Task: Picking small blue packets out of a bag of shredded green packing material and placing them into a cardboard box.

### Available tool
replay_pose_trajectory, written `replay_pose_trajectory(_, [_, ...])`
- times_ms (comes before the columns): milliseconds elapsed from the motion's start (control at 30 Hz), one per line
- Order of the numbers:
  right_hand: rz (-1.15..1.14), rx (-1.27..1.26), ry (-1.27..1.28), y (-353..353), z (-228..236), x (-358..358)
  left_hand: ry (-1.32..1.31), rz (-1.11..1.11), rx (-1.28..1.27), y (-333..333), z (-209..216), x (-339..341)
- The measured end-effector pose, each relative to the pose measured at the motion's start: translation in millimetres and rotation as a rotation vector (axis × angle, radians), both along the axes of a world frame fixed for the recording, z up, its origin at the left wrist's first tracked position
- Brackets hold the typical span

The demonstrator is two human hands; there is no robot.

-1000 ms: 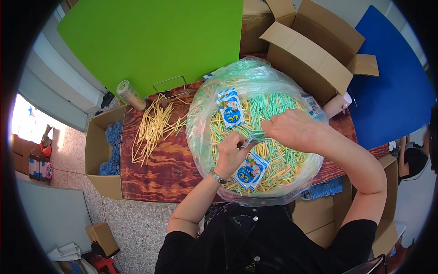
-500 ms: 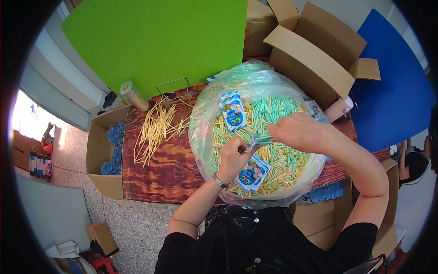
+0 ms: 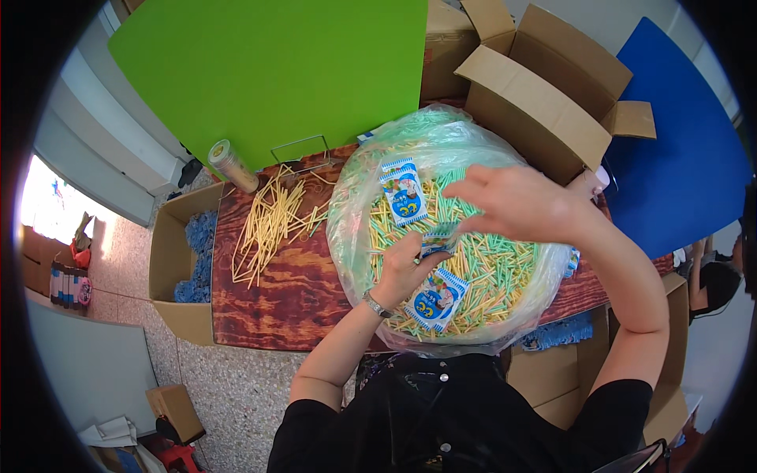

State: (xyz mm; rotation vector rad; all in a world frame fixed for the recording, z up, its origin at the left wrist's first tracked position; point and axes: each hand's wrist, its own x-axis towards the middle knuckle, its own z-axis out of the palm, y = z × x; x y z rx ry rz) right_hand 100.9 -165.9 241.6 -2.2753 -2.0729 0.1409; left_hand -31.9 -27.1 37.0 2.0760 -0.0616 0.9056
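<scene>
A large clear plastic bag (image 3: pixel 352 236) lies spread open on the table before me, full of short thin green and yellow sticks (image 3: pixel 493 272). Over the bag's middle, my left hand (image 3: pixel 402 272) pinches a small blue-and-white packet (image 3: pixel 438 240) between thumb and fingers. Just right of that packet is my right hand (image 3: pixel 516 203), its fingers apart and nothing visible in them. Two more printed areas lie on the sticks: blue-and-white packets (image 3: pixel 404 197) beyond my left hand, partly overlapping, and another packet (image 3: pixel 436 301) on the near side.
Long yellow sticks (image 3: pixel 268 225) lie loose on the reddish wooden table (image 3: pixel 268 315), near a clear jar (image 3: pixel 233 167) and a wire stand (image 3: pixel 300 150). Cardboard boxes stand left (image 3: pixel 183 319) and far right (image 3: pixel 544 102); another box (image 3: pixel 544 374) at near right holds blue packets.
My right hand has let go of the packet at its opening end and spread its fingers, lifting slightly away. My left hand still holds the packet, whose printed side now shows more.
</scene>
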Motion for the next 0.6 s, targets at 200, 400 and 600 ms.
replay_pose_trajectory(200, [-0.181, 0.062, 0.532, -11.4, -61.5, 6.9, 0.13, -0.097, -0.078, 11.7, 6.1, -4.5])
replay_pose_trajectory(400, [-0.26, 0.522, 0.52, 38.5, -161.4, 29.6, 0.048, 0.228, -0.194, 17.3, -8.0, -1.6])
replay_pose_trajectory(600, [-0.431, 0.626, 0.422, 70.6, -208.3, 47.5, 0.183, 0.14, 0.496, 30.2, -40.4, 16.0])
